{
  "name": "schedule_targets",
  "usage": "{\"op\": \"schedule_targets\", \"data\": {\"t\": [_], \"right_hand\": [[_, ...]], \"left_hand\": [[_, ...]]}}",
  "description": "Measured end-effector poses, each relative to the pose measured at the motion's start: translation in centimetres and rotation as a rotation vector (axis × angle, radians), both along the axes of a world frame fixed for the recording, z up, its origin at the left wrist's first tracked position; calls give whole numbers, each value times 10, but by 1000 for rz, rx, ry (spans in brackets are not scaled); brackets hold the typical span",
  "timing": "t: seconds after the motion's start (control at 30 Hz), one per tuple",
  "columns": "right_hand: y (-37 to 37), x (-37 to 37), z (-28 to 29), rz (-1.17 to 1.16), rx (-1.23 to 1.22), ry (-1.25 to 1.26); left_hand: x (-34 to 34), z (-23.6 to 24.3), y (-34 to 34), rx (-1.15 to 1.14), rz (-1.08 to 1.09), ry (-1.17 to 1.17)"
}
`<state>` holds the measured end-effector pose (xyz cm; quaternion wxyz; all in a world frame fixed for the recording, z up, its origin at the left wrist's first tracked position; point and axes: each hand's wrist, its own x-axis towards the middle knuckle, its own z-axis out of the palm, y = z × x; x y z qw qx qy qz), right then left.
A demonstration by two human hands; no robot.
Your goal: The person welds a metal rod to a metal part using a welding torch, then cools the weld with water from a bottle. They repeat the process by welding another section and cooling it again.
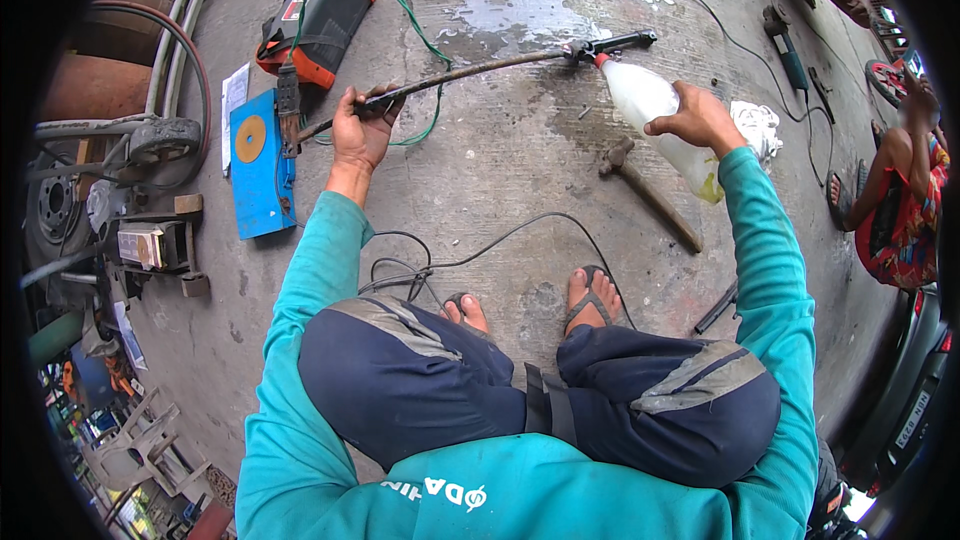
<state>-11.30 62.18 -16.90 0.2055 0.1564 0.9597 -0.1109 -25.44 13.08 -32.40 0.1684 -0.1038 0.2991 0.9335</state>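
Observation:
My left hand is closed around the near end of a long, slightly bent metal rod. The rod slants up to the right and ends in a dark jointed metal fitting. In my right hand is a translucent plastic bottle with a red cap. The bottle is tilted, its capped end pointing at the fitting and very close to it; I cannot tell if they touch. Below the bottle, a hammer with a long handle lies on the concrete.
An orange-and-black machine with a green cable, and a blue box, are at the left. Beyond the bottle are a white cloth and an angle grinder. A black cable loops near my feet. Another person sits at right.

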Motion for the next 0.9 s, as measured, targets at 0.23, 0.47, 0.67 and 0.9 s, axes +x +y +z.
{"op": "schedule_targets", "data": {"t": [0.23,0.47,0.67,0.9], "right_hand": [[0,0,0,5,7,-14],[-1,-1,2,5,13,-11],[-2,-3,3,11,18,-19],[0,-4,1,16,22,-20]], "left_hand": [[1,0,0,-17,16,-20],[1,-1,0,-7,-4,8],[0,-2,-2,10,-15,12],[-1,-3,-2,13,-23,19]]}}
